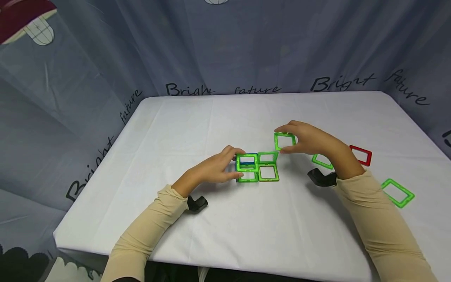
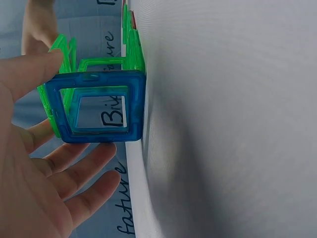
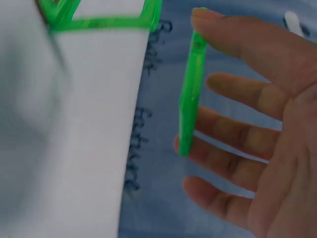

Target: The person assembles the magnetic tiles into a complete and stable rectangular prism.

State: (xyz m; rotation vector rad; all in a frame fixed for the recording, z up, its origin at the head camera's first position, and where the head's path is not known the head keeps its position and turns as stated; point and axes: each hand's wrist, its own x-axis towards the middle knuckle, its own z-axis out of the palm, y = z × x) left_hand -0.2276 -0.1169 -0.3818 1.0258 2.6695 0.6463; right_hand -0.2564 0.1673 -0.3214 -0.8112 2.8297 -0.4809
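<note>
Near the middle of the table, my left hand [image 1: 216, 166] holds a small box of magnetic building tiles between thumb and fingers. A green square tile [image 1: 247, 170] tops the box, and a blue square tile [image 2: 136, 106] makes its near side in the left wrist view. On the box's right are a green tile lying flat [image 1: 269, 179] and another green tile standing tilted behind it. My right hand [image 1: 308, 139] pinches a single green square tile [image 3: 190, 94] by its edges, behind and to the right of the box, apart from it in the right wrist view.
A red tile [image 1: 369, 158] and a green tile [image 1: 325, 165] lie beyond the right wrist, partly covered by it. Another green tile [image 1: 405, 201] lies beside the right forearm. The white-covered table [image 1: 197, 125] ends at a grey-blue curtain [image 1: 211, 47] behind.
</note>
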